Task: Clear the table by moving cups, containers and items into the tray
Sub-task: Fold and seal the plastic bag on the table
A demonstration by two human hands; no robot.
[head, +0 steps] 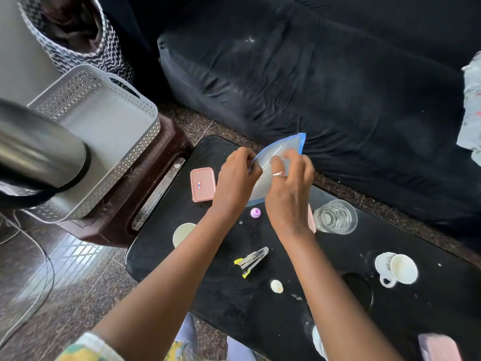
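The clearing has barely begun, judging by how things lie. The grey perforated tray (104, 131) sits on a dark brown stool (145, 194) just beside the left end of the black surface (234, 303), and what shows of its inside looks bare; part of it is hidden behind a steel vessel (39, 152) close to the camera.

Both hands are at the far edge of the surface, working one item: a translucent pouch with blue edging (279, 152). The left hand (235, 178) grips its left edge with the fingers curled closed on it, and the right hand (289, 188) pinches its middle between thumb and fingers (291, 156). The pouch is tilted and lifted, though whether its lower corner touches the surface cannot be told.

Nearly everything else is left to move. A pink lidded container (203, 184) lies near the left hand, a small purple cap (255, 212) sits just below the pouch, and a pale round cup (183, 233) stands partly behind the left forearm. A clear glass (335, 217) stands to the right, a white teacup (397, 268) lies tipped on its side farther right, and an open stapler (252, 260) lies in the middle. A small pale scrap (276, 286) and crumbs dot the surface. Another pink object (440, 347) shows at the near right corner.
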